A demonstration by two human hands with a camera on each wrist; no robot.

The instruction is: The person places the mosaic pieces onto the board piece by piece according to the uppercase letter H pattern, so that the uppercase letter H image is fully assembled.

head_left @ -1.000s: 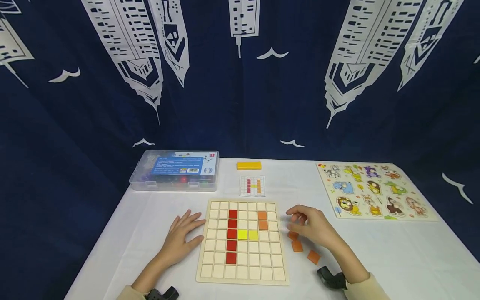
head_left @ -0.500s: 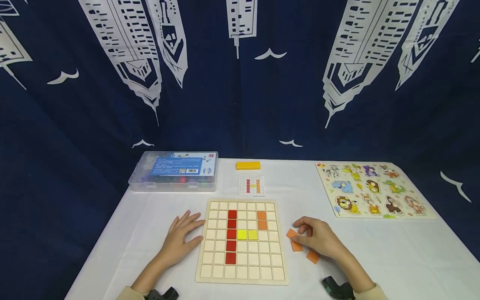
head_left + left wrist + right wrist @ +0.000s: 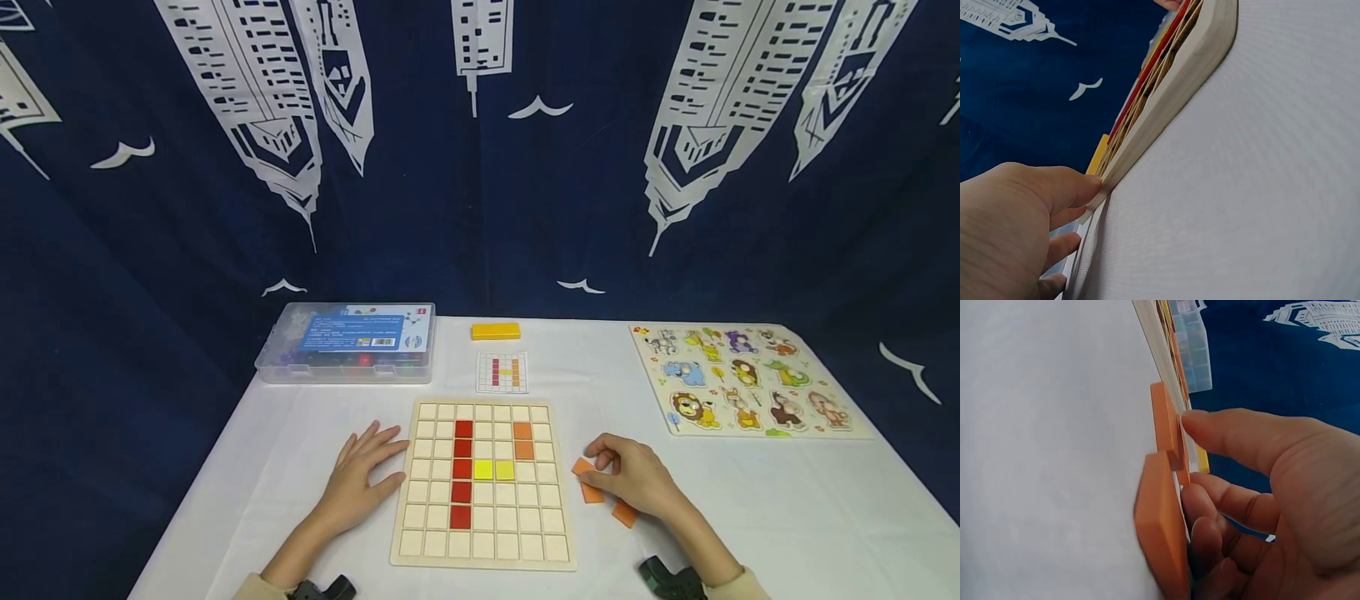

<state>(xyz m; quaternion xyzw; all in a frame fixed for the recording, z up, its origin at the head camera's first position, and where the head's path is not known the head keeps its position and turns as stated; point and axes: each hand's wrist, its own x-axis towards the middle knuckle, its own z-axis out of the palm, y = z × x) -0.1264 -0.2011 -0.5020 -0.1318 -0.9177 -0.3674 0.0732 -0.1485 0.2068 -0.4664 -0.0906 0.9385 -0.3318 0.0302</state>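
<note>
A wooden grid board [image 3: 483, 558] lies flat with a column of red tiles [image 3: 462, 469], two yellow tiles [image 3: 483, 470] and two orange tiles [image 3: 523, 440] in its cells. My left hand [image 3: 358, 483] rests spread at its left side; in the left wrist view the thumb touches the board's edge [image 3: 1166, 103]. To the right of the board, my right hand [image 3: 633, 475] pinches the farthest loose orange tile [image 3: 581, 466] between thumb and curled index finger, partly hiding it. Two more orange tiles, one in the middle [image 3: 592, 494] and one nearer [image 3: 624, 514], lie close by.
Behind the board lies a small printed pattern card [image 3: 502, 372], with a yellow block [image 3: 496, 332] beyond it. A clear plastic case [image 3: 345, 343] stands back left. An animal puzzle board [image 3: 750, 383] lies back right. A dark patterned curtain [image 3: 480, 208] hangs behind the table.
My right hand has moved slightly right and towards me, down onto the loose orange tiles, uncovering more of them. The left hand and the board's tiles stay as they were.
</note>
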